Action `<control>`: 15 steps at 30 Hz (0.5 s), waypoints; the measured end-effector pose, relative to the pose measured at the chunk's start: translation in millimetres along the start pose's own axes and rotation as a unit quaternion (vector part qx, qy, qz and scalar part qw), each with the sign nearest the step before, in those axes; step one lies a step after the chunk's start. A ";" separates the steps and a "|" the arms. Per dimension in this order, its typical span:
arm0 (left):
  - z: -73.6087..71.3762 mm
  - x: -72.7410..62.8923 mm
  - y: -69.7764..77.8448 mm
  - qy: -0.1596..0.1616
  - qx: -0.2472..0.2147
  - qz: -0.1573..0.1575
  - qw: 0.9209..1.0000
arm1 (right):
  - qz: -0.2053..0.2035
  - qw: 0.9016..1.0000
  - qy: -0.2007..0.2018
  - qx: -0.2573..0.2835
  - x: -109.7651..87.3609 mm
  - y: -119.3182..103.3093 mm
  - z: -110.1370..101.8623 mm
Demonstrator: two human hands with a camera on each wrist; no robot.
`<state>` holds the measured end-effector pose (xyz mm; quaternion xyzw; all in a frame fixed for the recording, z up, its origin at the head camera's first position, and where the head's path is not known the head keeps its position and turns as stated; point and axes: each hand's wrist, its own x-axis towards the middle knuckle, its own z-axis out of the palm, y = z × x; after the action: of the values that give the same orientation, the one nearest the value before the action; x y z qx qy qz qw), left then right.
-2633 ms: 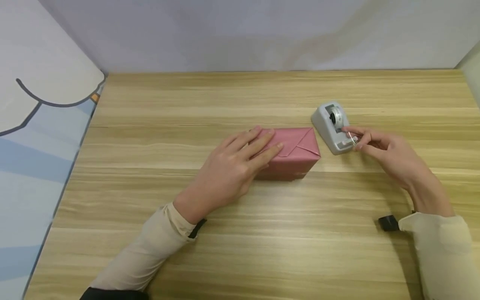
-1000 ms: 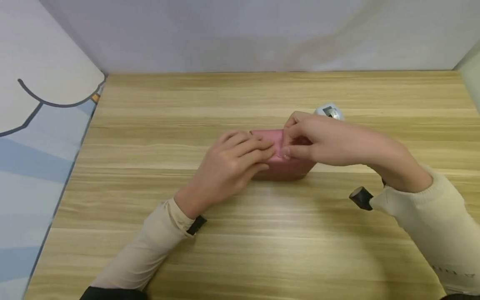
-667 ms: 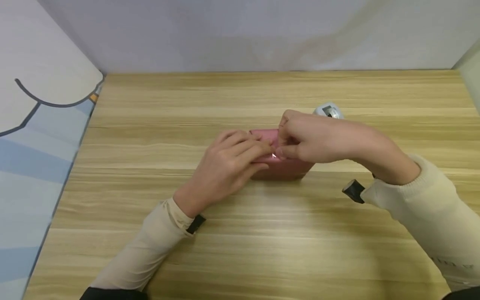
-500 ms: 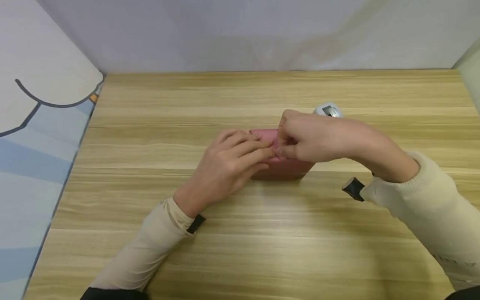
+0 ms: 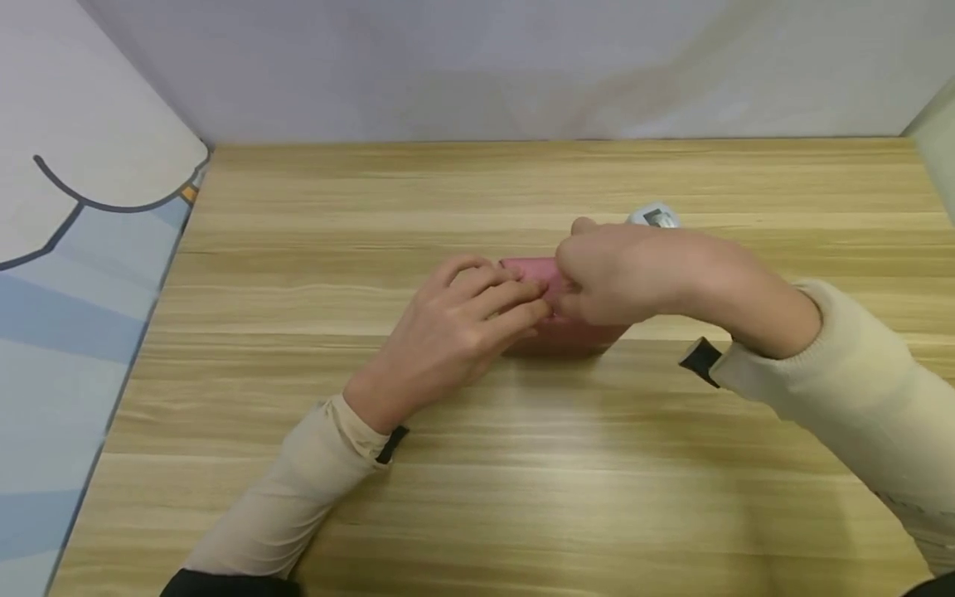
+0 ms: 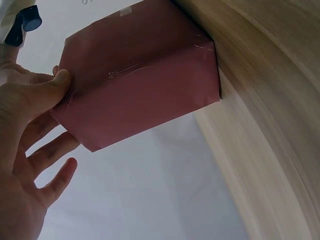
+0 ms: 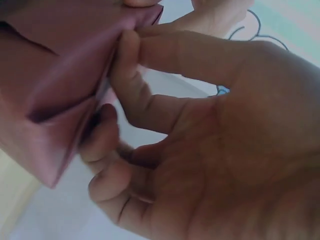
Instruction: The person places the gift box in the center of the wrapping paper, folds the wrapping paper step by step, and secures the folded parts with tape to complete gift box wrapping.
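Observation:
A pink paper-wrapped box (image 5: pixel 531 270) sits on the table. My left hand (image 5: pixel 455 332) holds its left part, fingers over the top. In the left wrist view the thumb (image 6: pixel 59 82) is against the box's side face (image 6: pixel 145 95) and the lower fingers are spread. My right hand (image 5: pixel 634 269) is over the right part of the top, fingers curled. In the right wrist view its thumb and index tips meet right at the folded paper edge (image 7: pixel 65 107). A small glint of clear tape (image 5: pixel 553 315) shows between the hands; the rest is hidden under the right fingers.
The grey tape dispenser (image 5: pixel 654 215) stands behind the right hand, mostly covered by it. A short strip of tape (image 6: pixel 125 11) is on the box's side. The wood-grain table (image 5: pixel 522 481) meets a pale wall (image 5: pixel 477 75) at the back.
My right hand has gone from the tape dispenser leftward to the box top with a piece of tape, then pressed in closer. My left hand has stayed on the box, fingers shifting slightly.

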<state>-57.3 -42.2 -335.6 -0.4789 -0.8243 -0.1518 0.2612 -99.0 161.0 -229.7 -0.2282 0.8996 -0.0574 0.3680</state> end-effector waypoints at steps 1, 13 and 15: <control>0.4 0.4 0.3 0.000 0.000 -0.001 1.000 | 0.013 1.000 -0.005 -0.016 -0.1 -2.2 -0.7; 2.4 2.9 0.2 -0.015 -0.023 -0.014 1.000 | 0.024 0.998 -0.061 -0.023 -8.1 37.3 -2.7; 1.9 2.5 -0.1 -0.017 -0.033 -0.021 0.999 | 0.004 0.998 -0.070 0.001 -8.4 45.7 -2.4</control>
<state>-59.0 -39.5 -335.6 -0.4729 -0.8328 -0.1762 0.2276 -112.2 205.3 -235.0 -0.2276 0.8723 -0.0403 0.4308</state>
